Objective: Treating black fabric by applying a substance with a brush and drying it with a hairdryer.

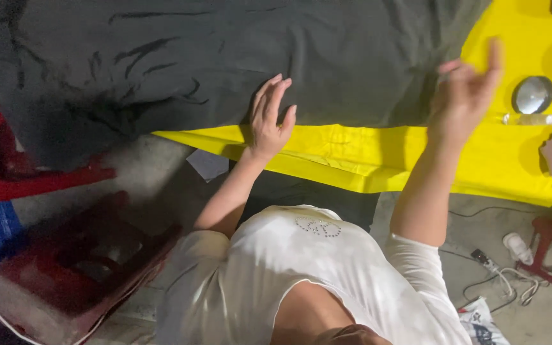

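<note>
Head view: I see the left hand [269, 118] lying flat on the near edge of a dark cloth [212, 57], fingers spread and holding nothing, palm pressing the fabric where it ends over the yellow cover [352, 156] of the table. The cloth runs away from that hand to both sides and far ahead of it, with creases off to its left where a corner hangs over the table edge. The right hand [464, 96] is raised above the cloth's other end, fingers loosely open and blurred, gripping nothing that I can make out. Just beyond it on the yellow cover sit a round shiny lid [533, 94] and a small clear bottle [530, 119] lying on its side. Below the left hand, on the floor, stand red plastic stools [65, 255]; cables [499, 275] trail on the floor under the right forearm. To smooth this well, I judge the left palm should keep the hem pinned flat while the other hand sweeps outward along the fabric, pushing wrinkles toward the edge and staying clear of the lid and bottle.
</note>
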